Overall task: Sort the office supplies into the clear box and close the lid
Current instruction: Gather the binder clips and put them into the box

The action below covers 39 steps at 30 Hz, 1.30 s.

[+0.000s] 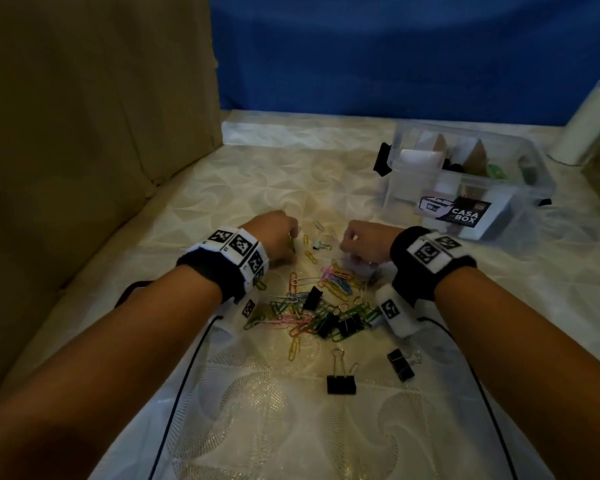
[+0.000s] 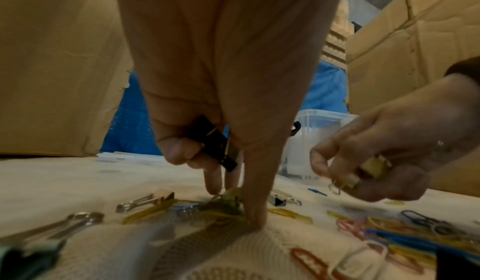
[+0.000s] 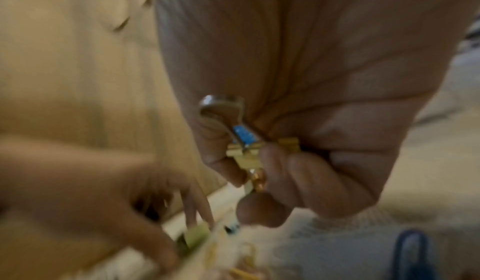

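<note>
The clear box [image 1: 513, 216] stands open, beyond the right hand [image 1: 368, 242], which pinches small yellow and blue binder clips [image 3: 249, 146]. The left hand [image 1: 274, 235] grips a black binder clip [image 2: 215, 142], fingertips on the counter [image 1: 274, 427]. Paper clips [image 1: 312, 306] lie between the wrists.

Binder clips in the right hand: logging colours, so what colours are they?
Yellow and blue binder clips, held in the right hand; the right wrist view shows them best.

The head view looks forward and down over both hands. Each wrist view sits low and close under its palm, facing the fingers; both share the scattered coloured wire paper clips [image 1: 312, 299].
</note>
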### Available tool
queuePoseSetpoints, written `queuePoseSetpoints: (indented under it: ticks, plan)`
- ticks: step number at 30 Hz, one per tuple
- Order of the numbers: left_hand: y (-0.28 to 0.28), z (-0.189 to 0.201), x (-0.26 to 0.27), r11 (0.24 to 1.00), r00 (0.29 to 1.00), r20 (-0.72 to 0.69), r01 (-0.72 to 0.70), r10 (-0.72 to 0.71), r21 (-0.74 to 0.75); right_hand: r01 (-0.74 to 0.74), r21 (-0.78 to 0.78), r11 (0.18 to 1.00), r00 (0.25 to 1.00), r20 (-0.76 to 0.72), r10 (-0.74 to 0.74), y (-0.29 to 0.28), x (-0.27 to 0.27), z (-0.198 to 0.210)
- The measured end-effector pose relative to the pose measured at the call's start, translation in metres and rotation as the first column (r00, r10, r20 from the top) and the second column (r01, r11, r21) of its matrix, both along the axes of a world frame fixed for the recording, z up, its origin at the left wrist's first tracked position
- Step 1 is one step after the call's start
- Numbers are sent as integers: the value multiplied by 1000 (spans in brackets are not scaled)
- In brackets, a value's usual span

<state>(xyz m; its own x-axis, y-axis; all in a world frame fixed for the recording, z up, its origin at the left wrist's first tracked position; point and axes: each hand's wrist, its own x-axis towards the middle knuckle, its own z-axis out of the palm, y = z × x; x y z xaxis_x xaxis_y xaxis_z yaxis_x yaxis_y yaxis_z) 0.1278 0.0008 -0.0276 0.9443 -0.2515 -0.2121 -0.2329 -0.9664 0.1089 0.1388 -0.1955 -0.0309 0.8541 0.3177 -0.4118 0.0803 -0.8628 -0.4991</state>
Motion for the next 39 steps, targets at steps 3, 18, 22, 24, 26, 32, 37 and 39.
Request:
queuePoseSetpoints:
  ticks: [3, 18, 22, 24, 26, 32, 37, 39]
  plan:
    - [-2, -2, -1, 1000, 1000, 12, 8, -9, 26, 291, 460, 839, 950, -239, -199, -15, -16, -2]
    - [42, 27, -42, 909, 993, 106, -9, 59, -417, -128, -345, 930, 950, 225, 215, 42, 3, 5]
    - [44, 32, -48, 903, 992, 113, -5, 60, -430, -105, -325, 940, 946, 259, 195, 55, 12, -5]
    - [43, 32, -50, 903, 993, 106, -8, 59, -430, -130, -289, 948, 969, 165, 183, 55, 15, -6]
    - [43, 32, -52, 903, 993, 106, -8, 59, -429, -127, -305, 944, 970, 158, 182, 52, 8, 3]
    - [39, 29, -50, 919, 995, 92, 12, 27, -394, 7, -179, 984, 936, 349, 57, -1, 11, 84]
    - [25, 28, -42, 923, 997, 82, 26, 6, -383, 326, -132, 936, 867, 438, -240, -50, 69, 139]
    - [18, 27, -41, 917, 997, 72, 31, -2, -397, 375, -200, 905, 857, 447, -257, -62, 89, 140]
